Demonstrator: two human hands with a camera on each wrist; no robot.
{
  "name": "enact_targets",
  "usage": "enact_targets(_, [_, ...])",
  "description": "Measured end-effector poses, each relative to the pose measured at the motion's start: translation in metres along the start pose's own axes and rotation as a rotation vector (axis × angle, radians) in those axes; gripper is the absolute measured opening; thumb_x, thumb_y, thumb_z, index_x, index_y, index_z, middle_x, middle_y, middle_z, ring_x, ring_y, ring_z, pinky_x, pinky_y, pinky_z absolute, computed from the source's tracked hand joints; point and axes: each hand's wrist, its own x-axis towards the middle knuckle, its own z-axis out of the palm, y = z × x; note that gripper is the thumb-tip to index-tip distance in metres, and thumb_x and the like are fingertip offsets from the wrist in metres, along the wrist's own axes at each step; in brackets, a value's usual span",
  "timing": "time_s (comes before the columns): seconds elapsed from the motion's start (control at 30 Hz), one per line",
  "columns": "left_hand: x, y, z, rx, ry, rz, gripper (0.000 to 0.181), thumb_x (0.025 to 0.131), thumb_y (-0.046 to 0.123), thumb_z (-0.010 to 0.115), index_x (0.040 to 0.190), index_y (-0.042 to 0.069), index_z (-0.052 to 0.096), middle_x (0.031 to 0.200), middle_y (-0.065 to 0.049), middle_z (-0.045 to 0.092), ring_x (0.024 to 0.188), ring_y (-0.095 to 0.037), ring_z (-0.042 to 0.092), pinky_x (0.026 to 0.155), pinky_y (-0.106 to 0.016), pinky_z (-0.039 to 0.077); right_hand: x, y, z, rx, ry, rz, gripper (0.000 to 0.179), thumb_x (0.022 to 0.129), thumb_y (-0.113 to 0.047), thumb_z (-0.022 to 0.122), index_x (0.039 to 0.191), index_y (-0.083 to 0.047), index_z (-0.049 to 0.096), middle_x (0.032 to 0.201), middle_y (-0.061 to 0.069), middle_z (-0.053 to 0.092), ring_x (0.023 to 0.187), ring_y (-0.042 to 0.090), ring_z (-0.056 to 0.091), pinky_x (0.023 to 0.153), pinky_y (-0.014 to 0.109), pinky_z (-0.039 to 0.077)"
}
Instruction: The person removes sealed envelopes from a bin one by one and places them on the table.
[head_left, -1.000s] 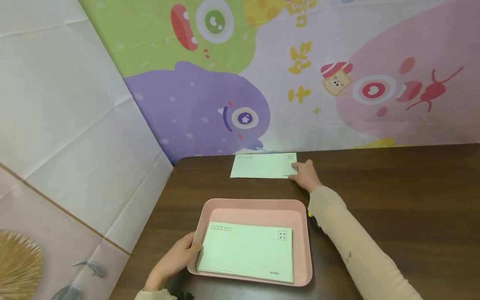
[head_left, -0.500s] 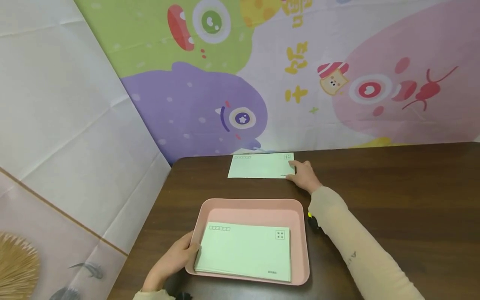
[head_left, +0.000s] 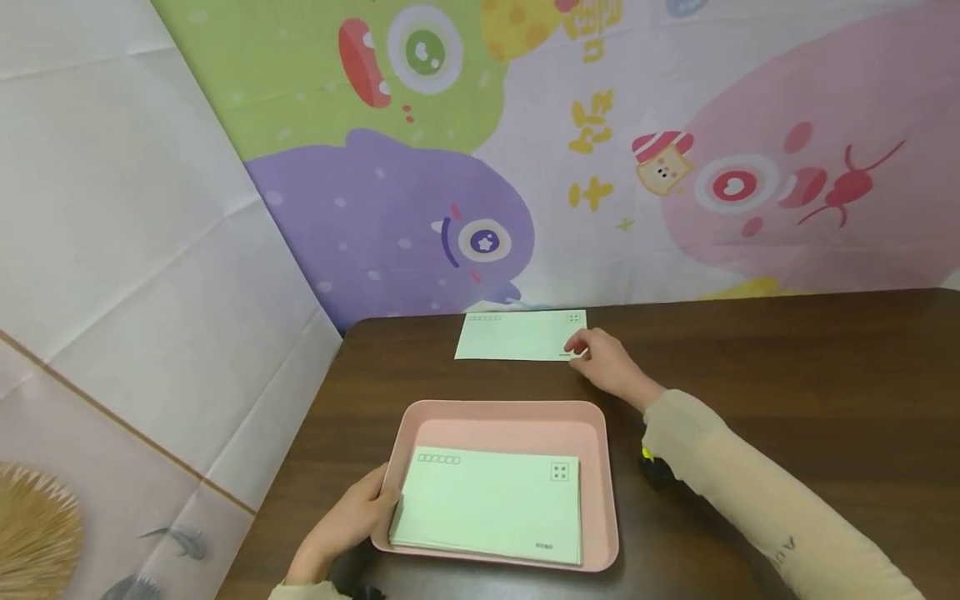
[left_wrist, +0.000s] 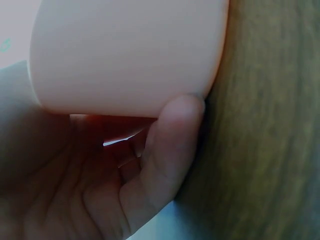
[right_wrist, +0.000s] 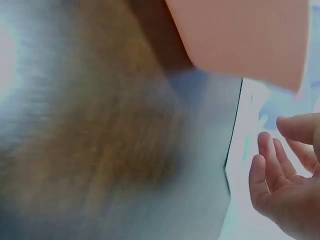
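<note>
A pink tray (head_left: 609,483) stands on the table with a small stack of pale green envelopes (head_left: 487,508) in it. My left hand (head_left: 351,517) grips the tray's left side, its thumb over the rim. In the left wrist view, fingers bend against the tray wall (left_wrist: 125,60). A single envelope (head_left: 517,337) lies flat at the table's far edge. Just by its lower right corner is my right hand (head_left: 609,362), partly covering it in the head view. The right wrist view shows that hand's fingers (right_wrist: 270,170) loosely bent, with nothing between them.
A dark wooden table (head_left: 787,367) carries everything. Against its back edge hangs a cloth (head_left: 600,250) printed with cartoon monsters. On the left is a pale wall covering (head_left: 150,250).
My right hand has come off the far envelope's right edge and drawn slightly back and up. The far envelope lies in about the same place. My left hand stays on the tray.
</note>
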Motion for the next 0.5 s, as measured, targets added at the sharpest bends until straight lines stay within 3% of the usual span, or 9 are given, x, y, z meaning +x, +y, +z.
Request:
enact_targets(0.27, [-0.002,-0.002,-0.003,0.003,-0.023,0.013,0.031,0.093,0.01,0.042,0.122,0.003,0.05,0.101,-0.008,0.058,0.091,-0.018,0.053,0.082,-0.034,0.041,-0.027,-0.028,0.007,-0.006,-0.082,-0.12,0.01,0.085,0.0,0.058,0.091,-0.003,0.064,0.087,0.005,0.06,0.077,0.015,0.054,0.069,0.03,0.046])
enact_targets(0.5, [-0.003,0.001,-0.002,-0.002,-0.007,0.016,0.037,0.093,0.012,0.044,0.128,0.004,0.047,0.114,-0.011,0.055,0.103,-0.021,0.049,0.089,-0.039,0.038,-0.051,-0.049,0.011,-0.116,-0.123,-0.238,0.015,0.083,-0.001,0.06,0.093,-0.007,0.07,0.088,-0.001,0.062,0.078,0.01,0.057,0.068,0.024,0.047])
